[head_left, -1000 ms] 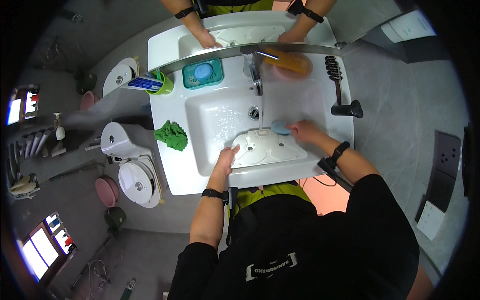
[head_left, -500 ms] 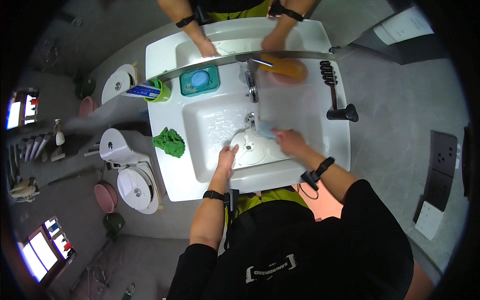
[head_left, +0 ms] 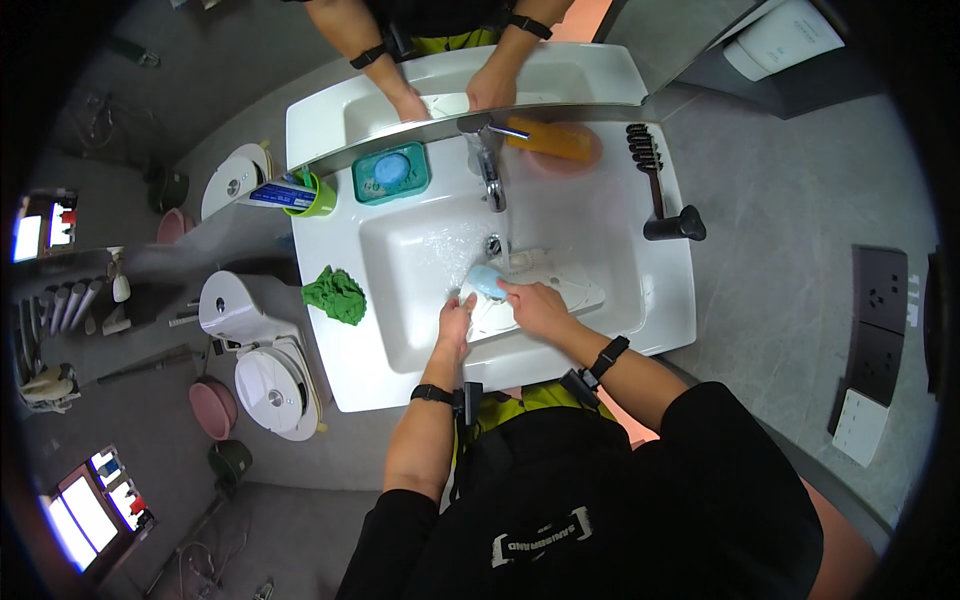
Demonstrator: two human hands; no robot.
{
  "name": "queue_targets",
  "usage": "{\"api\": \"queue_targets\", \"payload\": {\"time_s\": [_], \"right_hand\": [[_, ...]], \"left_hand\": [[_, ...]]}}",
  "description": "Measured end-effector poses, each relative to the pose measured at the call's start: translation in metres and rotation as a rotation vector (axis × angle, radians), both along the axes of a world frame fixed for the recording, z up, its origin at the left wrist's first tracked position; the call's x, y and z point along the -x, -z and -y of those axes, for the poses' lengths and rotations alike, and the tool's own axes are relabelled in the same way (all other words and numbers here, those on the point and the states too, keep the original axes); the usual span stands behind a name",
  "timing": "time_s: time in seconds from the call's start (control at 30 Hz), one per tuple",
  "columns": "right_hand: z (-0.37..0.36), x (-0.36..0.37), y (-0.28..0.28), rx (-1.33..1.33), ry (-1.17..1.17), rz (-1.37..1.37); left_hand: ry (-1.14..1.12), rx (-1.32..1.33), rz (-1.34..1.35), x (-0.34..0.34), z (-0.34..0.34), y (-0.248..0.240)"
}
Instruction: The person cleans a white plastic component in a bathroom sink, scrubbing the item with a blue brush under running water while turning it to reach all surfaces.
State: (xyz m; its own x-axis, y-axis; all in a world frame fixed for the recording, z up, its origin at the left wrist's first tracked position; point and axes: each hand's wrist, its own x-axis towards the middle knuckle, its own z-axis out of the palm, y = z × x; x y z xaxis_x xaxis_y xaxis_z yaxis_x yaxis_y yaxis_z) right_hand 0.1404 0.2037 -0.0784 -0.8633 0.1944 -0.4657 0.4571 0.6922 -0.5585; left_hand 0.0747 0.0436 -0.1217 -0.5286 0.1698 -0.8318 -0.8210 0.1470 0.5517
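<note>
In the white sink, a flat white plastic panel with rounded outlines lies tilted under the tap. My left hand grips the panel's left end, thumb on top and the other fingers partly hidden. My right hand holds a pale-blue, rounded sponge-like pad against the panel's left part, close to my left thumb. Water runs from the tap near the panel's far edge, and wet streaks show on the basin's left side.
A green crumpled cloth lies on the left rim. Behind it stand a green cup and a teal soap dish with blue soap. An orange bottle lies behind the tap; a dark brush rests on the right rim.
My right hand has moved the pad leftward across the panel, toward my left hand. The left hand keeps its hold on the panel's left end.
</note>
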Motion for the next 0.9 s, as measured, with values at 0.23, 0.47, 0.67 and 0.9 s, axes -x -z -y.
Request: {"api": "queue_targets", "payload": {"time_s": [0.23,0.47,0.67,0.9], "right_hand": [[-0.082,-0.020,0.028,-0.187,0.145,-0.029],[-0.037,-0.017,0.031,-0.079,0.255,0.009],[-0.036,-0.005,0.041,0.009,0.252,-0.025],[-0.002,-0.004,0.033,0.026,0.190,0.018]], "left_hand": [[-0.121,-0.070,0.033,-0.006,-0.006,0.008],[-0.022,0.084,-0.125,0.016,0.029,-0.013],[-0.050,0.182,-0.052,0.010,0.069,-0.024],[-0.021,0.171,-0.051,0.003,0.068,-0.026]]}}
